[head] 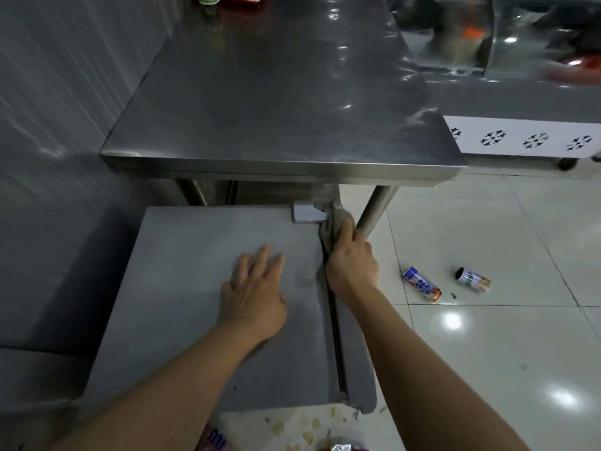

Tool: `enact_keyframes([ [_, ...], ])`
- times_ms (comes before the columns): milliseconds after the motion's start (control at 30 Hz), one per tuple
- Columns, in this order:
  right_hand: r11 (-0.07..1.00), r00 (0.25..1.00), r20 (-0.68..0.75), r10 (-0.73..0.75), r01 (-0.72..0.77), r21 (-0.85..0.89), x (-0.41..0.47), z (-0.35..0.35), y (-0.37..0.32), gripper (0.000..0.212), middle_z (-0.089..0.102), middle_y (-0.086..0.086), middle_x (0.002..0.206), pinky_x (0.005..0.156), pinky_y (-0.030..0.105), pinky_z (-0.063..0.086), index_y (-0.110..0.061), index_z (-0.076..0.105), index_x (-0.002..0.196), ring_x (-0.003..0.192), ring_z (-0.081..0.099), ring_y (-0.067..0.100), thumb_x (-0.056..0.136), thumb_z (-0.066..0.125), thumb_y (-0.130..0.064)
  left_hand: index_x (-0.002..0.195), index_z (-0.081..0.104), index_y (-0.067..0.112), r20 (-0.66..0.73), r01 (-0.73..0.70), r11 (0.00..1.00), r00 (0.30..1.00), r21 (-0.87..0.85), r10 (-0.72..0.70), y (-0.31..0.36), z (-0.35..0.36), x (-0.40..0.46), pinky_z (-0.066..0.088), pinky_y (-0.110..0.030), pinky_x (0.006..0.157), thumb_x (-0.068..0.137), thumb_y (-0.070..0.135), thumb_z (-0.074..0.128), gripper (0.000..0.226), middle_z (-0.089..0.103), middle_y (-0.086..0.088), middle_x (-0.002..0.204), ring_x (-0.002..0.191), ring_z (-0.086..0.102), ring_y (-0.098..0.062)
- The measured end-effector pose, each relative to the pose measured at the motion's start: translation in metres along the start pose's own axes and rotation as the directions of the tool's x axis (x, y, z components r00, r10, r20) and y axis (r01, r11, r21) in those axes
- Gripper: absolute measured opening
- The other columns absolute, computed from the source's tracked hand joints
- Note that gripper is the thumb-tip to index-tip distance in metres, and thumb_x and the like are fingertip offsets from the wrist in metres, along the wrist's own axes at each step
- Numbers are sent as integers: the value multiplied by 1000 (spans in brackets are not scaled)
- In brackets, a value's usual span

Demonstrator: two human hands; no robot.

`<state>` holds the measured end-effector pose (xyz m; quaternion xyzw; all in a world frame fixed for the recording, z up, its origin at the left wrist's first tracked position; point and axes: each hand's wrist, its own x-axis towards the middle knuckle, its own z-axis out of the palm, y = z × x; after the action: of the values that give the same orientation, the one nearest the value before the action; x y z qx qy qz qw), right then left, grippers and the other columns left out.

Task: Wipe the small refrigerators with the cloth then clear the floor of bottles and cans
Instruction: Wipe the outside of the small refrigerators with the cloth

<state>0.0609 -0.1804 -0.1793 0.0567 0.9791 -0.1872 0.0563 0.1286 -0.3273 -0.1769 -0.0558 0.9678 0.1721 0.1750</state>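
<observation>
A small grey refrigerator [182, 288] fills the lower middle of the head view, seen from above. My left hand [253, 291] lies flat on its top with the fingers spread. My right hand [351, 262] grips a grey cloth [336, 221] at the top's right edge, near the seam by the white hinge [307, 213]. Two cans lie on their sides on the floor to the right, a blue and white can [421, 284] and a white and green can [473, 278].
A stainless steel table [276, 102] stands right behind the refrigerator, one leg [374, 206] close to my right hand. A grey panelled wall runs along the left. Glossy white tiles [504, 336] cover the floor. Scraps and packaging [325, 434] lie at the bottom edge.
</observation>
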Motion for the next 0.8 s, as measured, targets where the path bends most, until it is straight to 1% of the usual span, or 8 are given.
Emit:
enact_keyframes([
  [67,999,1000,-3,-5,6,36,27,3,-8,50,41,19,126,86,47,45,-11,23,136,113,47,39,91,43,-17,148,2,36,30,29,1000,999,-11,-29,2,1,4,11,-55,114,92,21,41,69,-16,14,156,144,-12,-23],
  [167,998,1000,21,-15,14,57,42,3,-9,58,39,21,127,86,46,43,-15,17,142,114,46,41,91,45,-18,148,0,38,72,54,998,996,-9,-54,2,-1,9,7,-57,115,91,18,43,74,-19,15,156,144,-16,-22],
  [333,998,999,38,-4,2,58,-9,4,6,61,38,21,126,83,46,45,-19,11,144,110,48,40,91,41,-19,147,-1,39,111,98,995,989,-14,-96,5,-4,9,3,-56,115,87,13,43,79,-19,15,156,144,-18,-20],
  [400,999,999,33,-4,3,42,-51,7,20,63,36,18,127,82,44,45,-19,6,146,109,47,37,93,40,-23,148,1,38,96,94,996,991,-9,-93,5,-5,8,8,-54,116,87,14,43,78,-16,14,157,145,-15,-22],
  [467,999,999,33,-6,5,33,-98,10,37,64,36,15,127,76,39,45,-19,2,148,105,48,31,95,38,-27,149,6,33,46,67,998,997,12,-67,4,-2,2,15,-51,115,88,17,44,73,-11,11,158,145,-8,-24],
  [600,999,995,87,42,-43,14,-174,11,56,67,31,7,133,70,33,47,-21,-1,147,103,48,23,95,41,-30,148,14,30,-17,-18,999,1000,28,19,0,18,-40,25,-50,112,89,17,46,69,-3,6,159,144,1,-27],
  [700,997,990,118,72,-74,11,-177,5,51,65,31,9,133,70,33,45,-21,3,146,105,47,25,95,43,-28,147,16,32,-30,-83,994,996,66,85,-7,30,-71,31,-48,109,89,20,48,68,-2,6,158,144,4,-26],
  [800,998,992,115,59,-59,4,-137,-1,37,60,36,17,129,78,41,45,-16,9,144,109,48,33,95,42,-25,147,14,35,2,-81,994,997,68,81,-12,31,-79,28,-48,110,91,23,47,66,-6,8,158,144,1,-24],
])
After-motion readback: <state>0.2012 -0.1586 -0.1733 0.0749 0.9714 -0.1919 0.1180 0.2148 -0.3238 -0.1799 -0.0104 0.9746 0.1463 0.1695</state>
